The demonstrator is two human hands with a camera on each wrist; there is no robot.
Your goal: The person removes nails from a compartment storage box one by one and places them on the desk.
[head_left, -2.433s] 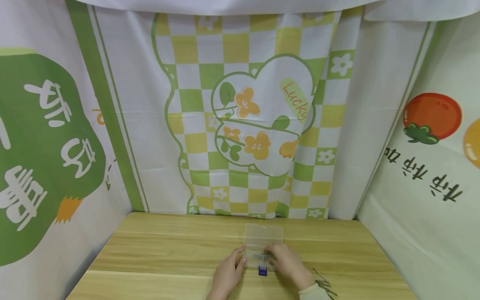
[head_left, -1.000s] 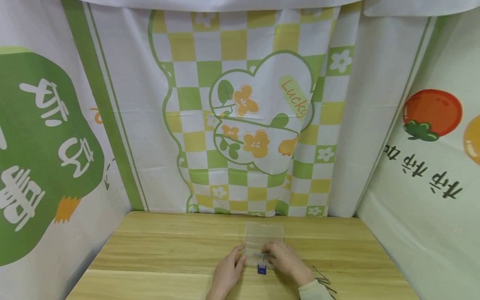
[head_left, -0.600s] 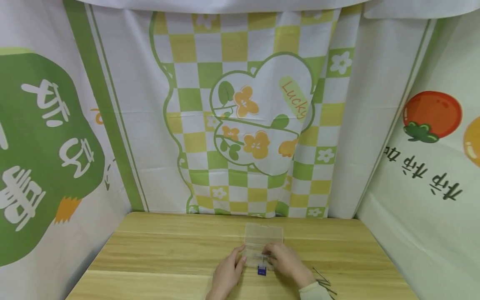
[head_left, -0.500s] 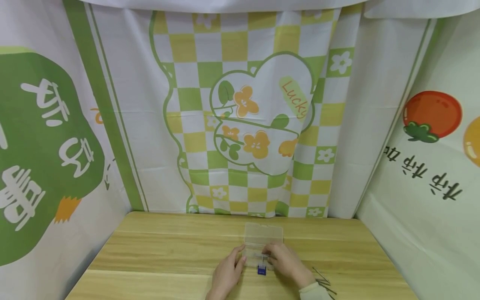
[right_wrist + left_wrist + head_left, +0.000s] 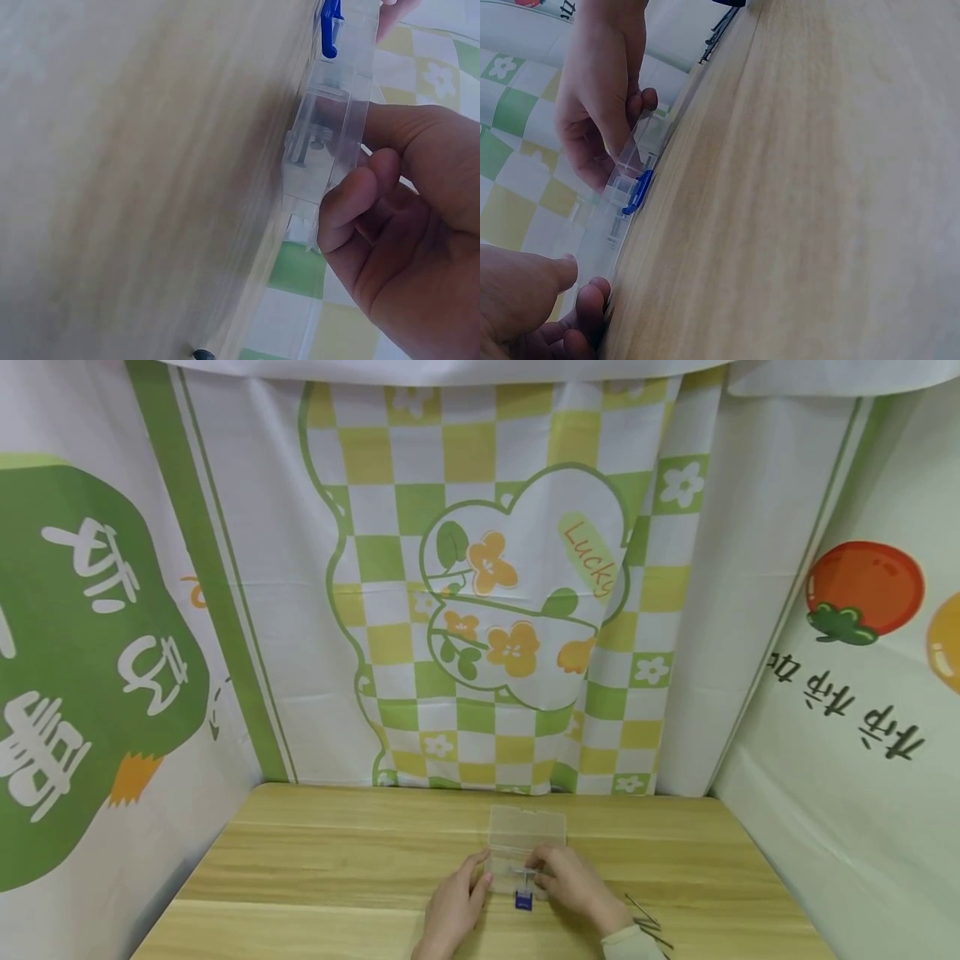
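Observation:
A clear plastic compartment box with a blue latch lies on the table, its lid folded back. My left hand grips the box's left end, thumb on the near side in the head view. At the right part of the box, my right hand reaches its fingertips down into a compartment. In the right wrist view a small metal screw shows through the clear wall, right by those fingertips. I cannot tell whether they pinch it. The remaining right fingers curl outside the box.
Several dark, thin screws or nails lie loose on the wooden table, beside the right sleeve. A checkered curtain hangs behind the table's far edge, and printed cloth walls close in both sides.
The right fingers have shifted only slightly within the box. The left hand keeps its place at the box's left end, and the loose pieces lie as before.

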